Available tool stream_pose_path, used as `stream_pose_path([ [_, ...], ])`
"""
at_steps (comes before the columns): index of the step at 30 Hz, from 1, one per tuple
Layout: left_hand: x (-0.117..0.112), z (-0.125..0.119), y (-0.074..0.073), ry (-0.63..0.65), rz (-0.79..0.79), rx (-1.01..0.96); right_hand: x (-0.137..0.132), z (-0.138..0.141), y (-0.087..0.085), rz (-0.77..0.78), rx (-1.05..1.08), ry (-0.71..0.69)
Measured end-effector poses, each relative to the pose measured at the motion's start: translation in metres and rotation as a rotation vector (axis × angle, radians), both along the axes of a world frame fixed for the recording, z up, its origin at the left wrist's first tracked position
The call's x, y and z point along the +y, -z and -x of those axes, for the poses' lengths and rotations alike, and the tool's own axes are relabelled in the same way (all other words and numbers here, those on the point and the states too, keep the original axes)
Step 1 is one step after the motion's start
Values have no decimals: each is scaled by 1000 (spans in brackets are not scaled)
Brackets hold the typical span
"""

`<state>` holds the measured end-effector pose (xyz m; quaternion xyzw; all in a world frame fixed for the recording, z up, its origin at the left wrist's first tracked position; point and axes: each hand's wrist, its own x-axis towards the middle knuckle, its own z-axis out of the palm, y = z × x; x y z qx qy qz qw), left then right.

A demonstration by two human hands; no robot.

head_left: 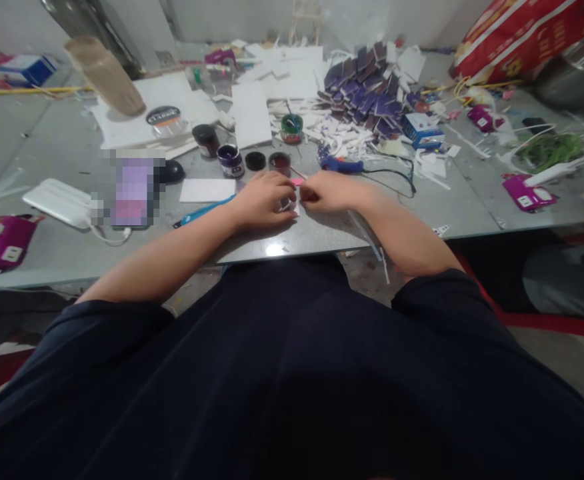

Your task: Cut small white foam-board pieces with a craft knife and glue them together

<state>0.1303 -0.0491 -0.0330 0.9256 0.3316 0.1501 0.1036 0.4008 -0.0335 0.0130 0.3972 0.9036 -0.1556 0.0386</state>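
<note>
My left hand (267,201) rests low over the grey table with its fingers bent and thumb drawn in around a small white piece (296,208). Close beside it, my right hand (329,192) is closed in a pinch; its fingertips hide whatever is between them. A small pink bit (298,181) shows just behind the gap between both hands. Under my left forearm lies a blue tool (205,212), partly covered. A white rectangular board (207,191) lies left of that hand. Behind my right hand is a blue and orange glue gun (342,165) with its cable.
Behind my hands stand an open purple paint jar (229,161), a dark jar (205,141) and a black lid (255,161). Purple painted pieces (367,90) are heaped over white scraps. A phone (133,192) and white power bank (59,202) lie left. Another person sits at right.
</note>
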Motion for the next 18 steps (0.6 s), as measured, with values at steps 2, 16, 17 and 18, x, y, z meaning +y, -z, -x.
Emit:
stream_pose_path([
  [2, 0, 0, 0, -7, 11, -17, 0, 0, 0, 5, 5, 6],
  [16, 0, -2, -1, -13, -31, -78, -5, 1, -7, 53, 12, 46],
  [17, 0, -2, 0, -16, -43, -81, -5, 0, -7, 57, 16, 50],
  [18, 0, -2, 1, -19, -49, -81, -5, 0, -7, 60, 21, 50],
])
